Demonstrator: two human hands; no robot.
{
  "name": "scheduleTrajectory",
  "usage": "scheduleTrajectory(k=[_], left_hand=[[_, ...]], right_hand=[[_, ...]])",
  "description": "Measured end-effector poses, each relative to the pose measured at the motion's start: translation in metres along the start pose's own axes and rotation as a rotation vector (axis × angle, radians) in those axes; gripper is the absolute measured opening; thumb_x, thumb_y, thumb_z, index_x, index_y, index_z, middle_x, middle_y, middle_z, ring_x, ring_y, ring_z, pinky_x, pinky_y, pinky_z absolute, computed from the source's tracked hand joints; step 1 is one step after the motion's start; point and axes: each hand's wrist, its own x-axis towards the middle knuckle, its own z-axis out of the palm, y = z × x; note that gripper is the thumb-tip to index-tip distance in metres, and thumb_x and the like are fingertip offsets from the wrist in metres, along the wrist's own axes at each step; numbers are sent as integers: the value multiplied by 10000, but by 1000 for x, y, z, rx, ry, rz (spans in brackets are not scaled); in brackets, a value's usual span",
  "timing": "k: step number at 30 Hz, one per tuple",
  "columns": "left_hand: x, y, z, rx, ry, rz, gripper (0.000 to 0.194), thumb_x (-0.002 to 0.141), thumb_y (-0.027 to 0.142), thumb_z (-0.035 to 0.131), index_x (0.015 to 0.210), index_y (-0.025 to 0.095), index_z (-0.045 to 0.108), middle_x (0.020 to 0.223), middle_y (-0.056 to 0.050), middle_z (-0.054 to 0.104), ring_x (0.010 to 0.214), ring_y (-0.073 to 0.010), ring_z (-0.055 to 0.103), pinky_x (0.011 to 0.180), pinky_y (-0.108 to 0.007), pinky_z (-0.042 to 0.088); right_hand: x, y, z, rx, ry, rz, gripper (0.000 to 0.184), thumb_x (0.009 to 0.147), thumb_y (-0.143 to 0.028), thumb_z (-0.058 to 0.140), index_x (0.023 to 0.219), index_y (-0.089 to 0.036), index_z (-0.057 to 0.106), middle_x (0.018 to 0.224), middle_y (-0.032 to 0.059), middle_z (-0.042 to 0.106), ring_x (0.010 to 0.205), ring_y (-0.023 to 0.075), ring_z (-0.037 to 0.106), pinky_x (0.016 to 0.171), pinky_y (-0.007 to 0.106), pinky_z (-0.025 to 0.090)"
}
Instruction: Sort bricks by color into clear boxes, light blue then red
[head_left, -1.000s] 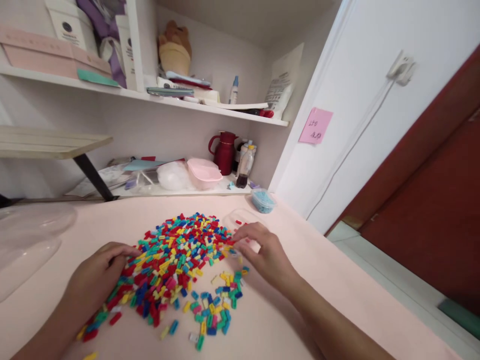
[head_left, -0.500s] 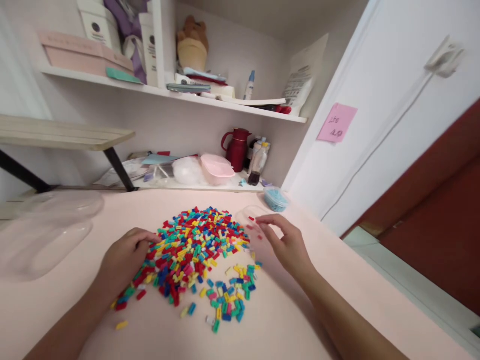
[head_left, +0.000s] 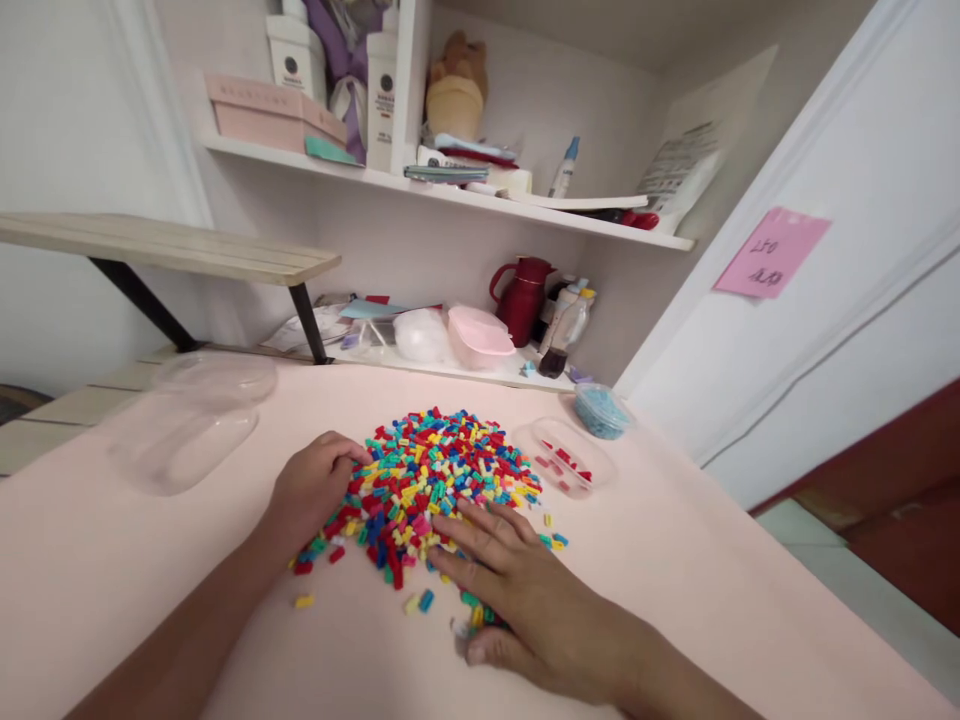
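A wide heap of small plastic building bricks [head_left: 442,455] in red, yellow, green, blue and white lies on the pink tabletop. At the heap's left edge is my left hand [head_left: 319,490], its fingers curled together against the bricks; what they hold, if anything, is hidden. My right hand [head_left: 525,590] lies palm down over the front right part of the heap, fingers spread, covering bricks beneath it. Right of the heap, a clear plastic tray [head_left: 600,465] contains several red bricks.
Behind that tray stands a clear tub of blue pieces [head_left: 602,410]. Empty clear trays [head_left: 202,440] lie at the left. At the back are a pink container [head_left: 480,335], a dark red jug [head_left: 525,300] and bottles [head_left: 562,335] under a shelf [head_left: 547,212]. A small wooden rack [head_left: 225,252] stands back left.
My right hand has moved from above the clear tray to the front of the heap and spread flat over the loose bricks. My left hand stays at the heap's left edge. The view has turned left.
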Motion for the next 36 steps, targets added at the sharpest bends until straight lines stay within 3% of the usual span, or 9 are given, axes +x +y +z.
scheduleTrajectory(k=[5, 11, 14, 20, 25, 28, 32, 36], left_hand=[[2, 0, 0, -4, 1, -3, 351, 785, 243, 383, 789, 266, 733, 997, 18, 719, 937, -167, 659, 833, -257, 485], [5, -2, 0, -20, 12, -3, 329, 765, 285, 408, 765, 280, 737, 987, 8, 728, 950, -195, 672, 852, -287, 503], [6, -2, 0, -16, 12, -4, 325, 749, 280, 413, 762, 284, 737, 989, 9, 731, 943, -200, 677, 834, -297, 509], [6, -3, 0, -9, 13, -1, 328, 748, 288, 412, 768, 286, 739, 993, 12, 731, 938, -200, 671, 838, -301, 502], [6, -4, 1, -14, 24, 11, 323, 755, 299, 417, 759, 293, 739, 987, 16, 735, 932, -199, 672, 827, -298, 507], [6, -3, 1, -12, 25, 3, 323, 743, 284, 416, 752, 295, 739, 983, 20, 739, 938, -198, 677, 828, -295, 511], [6, -4, 1, -9, 25, 15, 326, 746, 286, 411, 761, 296, 736, 992, 18, 733, 946, -201, 679, 831, -303, 513], [7, -5, 1, -4, 6, 8, 335, 753, 292, 404, 784, 287, 737, 1013, 8, 728, 965, -204, 674, 845, -313, 506]], right_hand=[[-1, 13, -10, 65, 114, 19, 313, 965, -375, 512, 1248, -293, 620, 1351, 65, 572, 1280, 254, 456, 1097, 444, 331], [-9, 34, -12, 202, 436, 231, 296, 998, -323, 428, 1163, -273, 669, 1200, 81, 623, 1110, 221, 566, 985, 394, 444], [-9, 38, -9, 217, 506, 331, 251, 968, -299, 497, 1128, -274, 689, 1051, 76, 643, 986, 213, 594, 894, 371, 487], [-4, 33, 2, 137, 385, 255, 342, 930, -258, 565, 1263, -301, 626, 1046, 73, 604, 953, 205, 566, 850, 351, 476], [-1, 29, 5, -18, 272, 218, 344, 907, -231, 597, 1245, -289, 617, 1050, 69, 613, 955, 213, 557, 868, 377, 433], [-1, 30, 3, 60, 288, 280, 288, 854, -232, 665, 1140, -254, 636, 1044, 58, 627, 943, 203, 563, 850, 348, 442], [-2, 32, -1, 109, 307, 333, 148, 789, -138, 675, 906, -228, 660, 854, 11, 629, 790, 162, 567, 744, 285, 439], [-5, 35, -4, 96, 274, 286, 259, 717, 10, 566, 824, -215, 637, 792, -12, 647, 747, 140, 575, 725, 255, 429]])
